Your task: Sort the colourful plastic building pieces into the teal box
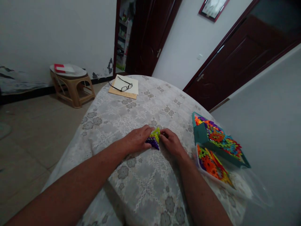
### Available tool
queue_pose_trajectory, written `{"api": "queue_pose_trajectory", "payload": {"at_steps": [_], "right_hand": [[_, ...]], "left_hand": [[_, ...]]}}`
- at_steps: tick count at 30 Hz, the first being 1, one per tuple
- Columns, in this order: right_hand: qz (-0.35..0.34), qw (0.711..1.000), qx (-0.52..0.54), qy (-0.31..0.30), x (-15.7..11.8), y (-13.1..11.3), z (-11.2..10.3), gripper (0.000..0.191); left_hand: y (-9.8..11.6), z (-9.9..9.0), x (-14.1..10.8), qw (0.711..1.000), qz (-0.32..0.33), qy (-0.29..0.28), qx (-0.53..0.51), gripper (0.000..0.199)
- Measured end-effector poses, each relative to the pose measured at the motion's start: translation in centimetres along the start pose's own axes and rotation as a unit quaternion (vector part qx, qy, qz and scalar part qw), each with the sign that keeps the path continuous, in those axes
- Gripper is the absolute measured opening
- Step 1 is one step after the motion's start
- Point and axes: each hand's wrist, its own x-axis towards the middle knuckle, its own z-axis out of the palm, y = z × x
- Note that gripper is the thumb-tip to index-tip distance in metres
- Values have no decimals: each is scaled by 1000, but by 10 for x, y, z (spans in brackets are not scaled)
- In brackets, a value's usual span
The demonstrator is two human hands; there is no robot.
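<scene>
We judge that the step in hand is close work on the piece (154, 138), a purple-and-lime cluster between our hands near the middle of the tabletop (150, 185). Our left hand (137, 139) has its grip closed on it, thumb below; our right hand (171, 141) curls at its right edge, though we cannot tell whether its grip has hold of anything. The next move seems to call for a steady left and a fine pinch from the right. To our right, the teal box (200, 135) is heaped with multicoloured parts (216, 136); the clear tub (213, 176), nearer us, holds mostly orange and yellow ones.
</scene>
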Motion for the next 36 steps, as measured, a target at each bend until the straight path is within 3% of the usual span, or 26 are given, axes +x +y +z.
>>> {"api": "queue_pose_trajectory", "payload": {"at_steps": [8, 12, 18, 22, 31, 36], "right_hand": [[-25, 999, -19, -43, -3, -5, -2, 20], [-21, 999, -21, -31, -5, -4, -1, 23], [-10, 1000, -26, 6, -5, -13, -3, 61], [0, 998, -57, 36, -5, -13, -4, 72], [85, 985, 101, 114, 0, -4, 15, 33], [69, 983, 138, 101, 2, -7, 20, 28]], "left_hand": [[-2, 2, 0, 1000, -6, -16, 19, 76], [-2, 1, 0, 1000, 3, -8, 18, 72], [-1, 1, 1, 999, -2, -20, 36, 66], [-2, 1, 1, 999, 3, -17, 36, 59], [-1, 0, 0, 1000, -3, -9, 20, 64], [0, -2, 0, 1000, -17, -18, -2, 71]]}}
